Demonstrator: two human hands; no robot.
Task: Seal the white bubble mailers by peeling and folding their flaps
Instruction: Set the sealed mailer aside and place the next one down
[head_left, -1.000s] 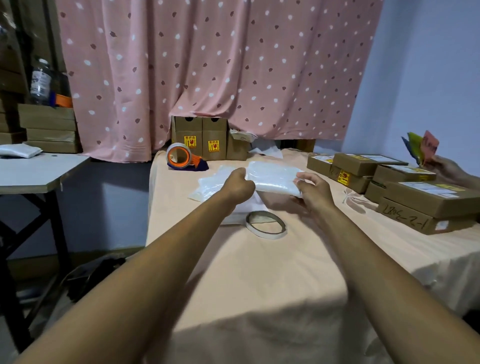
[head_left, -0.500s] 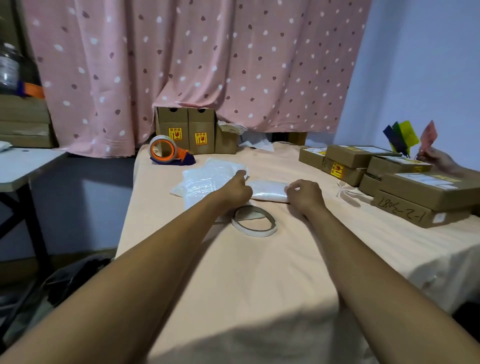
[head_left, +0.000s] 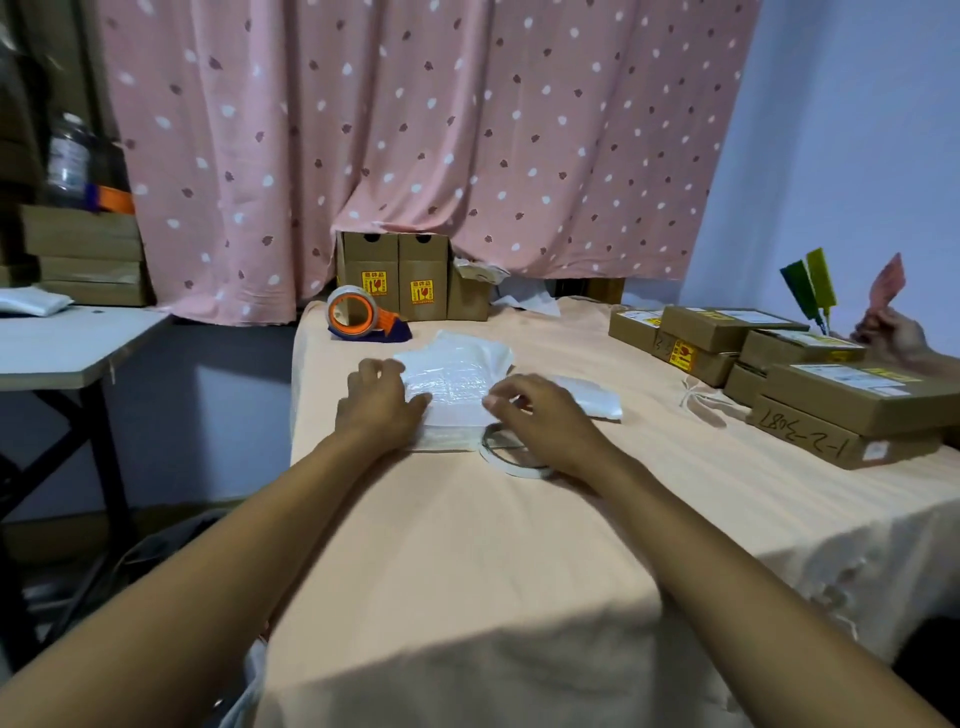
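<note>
The top bubble mailer (head_left: 457, 382) is laid on the tabletop (head_left: 467, 545) between both grips, long axis left to right. Its left edge is held down by the relaxed left grip (head_left: 379, 402). The right grip (head_left: 537, 413) is curled at its near-right edge; a pinch cannot be confirmed.

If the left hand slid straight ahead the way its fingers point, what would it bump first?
Probably the pile of white bubble mailers, whose near edge the left hand touches. The orange tape dispenser lies farther back, though depth is unclear.

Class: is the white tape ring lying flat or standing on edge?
Flat: the white tape ring rests on the tablecloth, hole facing up.
</note>
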